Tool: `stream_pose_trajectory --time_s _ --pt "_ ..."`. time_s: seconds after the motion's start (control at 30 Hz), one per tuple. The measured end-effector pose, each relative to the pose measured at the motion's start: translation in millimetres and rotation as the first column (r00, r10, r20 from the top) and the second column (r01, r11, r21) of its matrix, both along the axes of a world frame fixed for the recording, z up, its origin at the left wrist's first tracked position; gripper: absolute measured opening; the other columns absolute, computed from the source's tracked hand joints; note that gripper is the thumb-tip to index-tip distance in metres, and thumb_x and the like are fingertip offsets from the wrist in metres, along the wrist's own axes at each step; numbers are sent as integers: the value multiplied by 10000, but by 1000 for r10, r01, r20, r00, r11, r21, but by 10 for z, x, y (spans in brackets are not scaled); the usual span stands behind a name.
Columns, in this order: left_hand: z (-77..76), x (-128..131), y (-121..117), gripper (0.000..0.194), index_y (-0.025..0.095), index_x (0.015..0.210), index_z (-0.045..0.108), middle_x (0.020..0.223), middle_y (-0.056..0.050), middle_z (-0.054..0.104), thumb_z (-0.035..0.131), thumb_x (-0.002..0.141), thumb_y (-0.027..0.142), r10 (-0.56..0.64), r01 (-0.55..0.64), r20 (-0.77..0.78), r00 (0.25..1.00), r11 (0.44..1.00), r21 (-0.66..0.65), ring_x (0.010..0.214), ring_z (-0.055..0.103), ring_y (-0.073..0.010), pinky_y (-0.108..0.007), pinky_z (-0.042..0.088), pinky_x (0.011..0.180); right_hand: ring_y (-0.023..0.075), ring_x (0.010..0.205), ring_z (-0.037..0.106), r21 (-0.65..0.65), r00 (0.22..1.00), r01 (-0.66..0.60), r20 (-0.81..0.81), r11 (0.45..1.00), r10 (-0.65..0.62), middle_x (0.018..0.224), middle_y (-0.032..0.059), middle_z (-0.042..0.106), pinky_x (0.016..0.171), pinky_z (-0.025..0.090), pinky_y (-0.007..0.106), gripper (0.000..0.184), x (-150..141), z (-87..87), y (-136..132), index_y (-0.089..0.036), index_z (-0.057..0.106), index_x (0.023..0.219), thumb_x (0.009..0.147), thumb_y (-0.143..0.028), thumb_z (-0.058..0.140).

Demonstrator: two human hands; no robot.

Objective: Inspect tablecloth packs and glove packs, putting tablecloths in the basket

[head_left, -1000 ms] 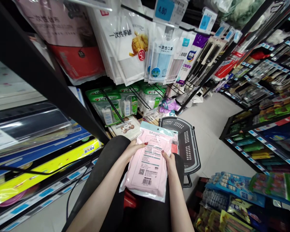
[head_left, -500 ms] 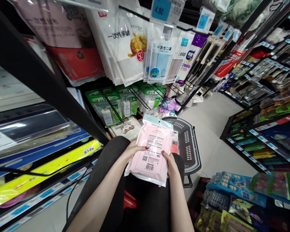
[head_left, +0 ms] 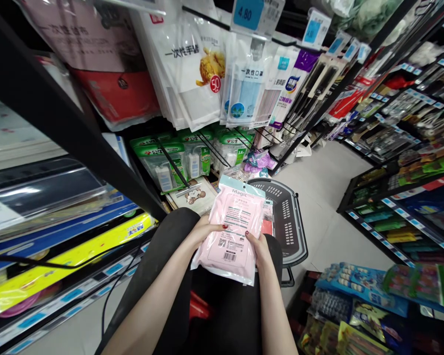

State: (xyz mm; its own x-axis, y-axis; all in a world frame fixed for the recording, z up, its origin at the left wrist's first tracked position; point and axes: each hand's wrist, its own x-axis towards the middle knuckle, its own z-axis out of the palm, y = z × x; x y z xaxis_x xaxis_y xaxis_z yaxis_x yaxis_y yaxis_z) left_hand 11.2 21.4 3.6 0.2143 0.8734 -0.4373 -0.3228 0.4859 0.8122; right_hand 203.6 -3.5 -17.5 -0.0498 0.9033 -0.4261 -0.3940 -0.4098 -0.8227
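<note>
Pink "Magic" packet (head_left: pixel 234 234) is facing barcode (head_left: pixel 229 257) side up above the person's lap (head_left: pixel 244 320), left hand (head_left: pixel 203 231) grasping one edge, right hand (head_left: pixel 258 246) the other, thumbs (head_left: pixel 218 228) pressing its printed face. Perforated shopping basket (head_left: pixel 289 217) is standing just past the right knee (head_left: pixel 274 246); green-topped packs (head_left: pixel 165 160) are showing beyond.

Glare streaks the pink packet (head_left: pixel 235 232), while the outer edges stretch and blur.

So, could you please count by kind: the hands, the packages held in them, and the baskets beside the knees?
Left hand and right hand: 2
Pink package: 1
Dark basket: 1
Total: 4
</note>
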Motion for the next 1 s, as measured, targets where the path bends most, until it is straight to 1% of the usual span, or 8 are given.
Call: stream_pose_trajectory --time_s 0.2,0.37,0.57,0.77,1.0 --pt "-52 -4 10 399 115 852 646 848 -97 697 754 480 210 7 -7 -37 999 1000 12 784 638 -283 -371 485 719 267 829 643 8 1000 -6 3 1000 6 947 96 677 780 493 404 386 -6 0 0 -148 618 966 612 -275 706" --pt "-76 -1 15 421 105 883 635 843 -96 695 745 486 190 13 -12 -24 1000 999 41 797 634 -285 -384 478 737 261 820 645 24 1000 6 2 1000 -6 943 89 679 803 481 411 371 -21 11 2 -153 623 959 613 -260 707" --pt "-81 -3 20 408 94 881 631 826 -94 695 735 493 168 22 -20 -38 999 998 57 799 629 -279 -377 477 733 252 777 652 43 1000 0 11 999 0 898 84 691 786 487 405 328 -9 -40 2 -145 631 933 628 -246 698" --pt "-101 -3 28 377 95 824 644 774 -81 697 743 468 167 44 -40 -65 997 997 61 778 629 -272 -360 473 721 252 812 647 53 1000 16 -8 998 -16 905 80 690 791 487 398 349 -24 -43 5 -148 625 959 625 -222 699" --pt "-104 5 32 392 82 830 638 763 -81 695 745 464 169 36 -31 -75 997 997 69 771 629 -271 -364 472 721 261 867 634 67 1000 30 -11 997 -29 916 80 688 819 477 400 353 -28 -50 4 -148 626 952 616 -222 704"
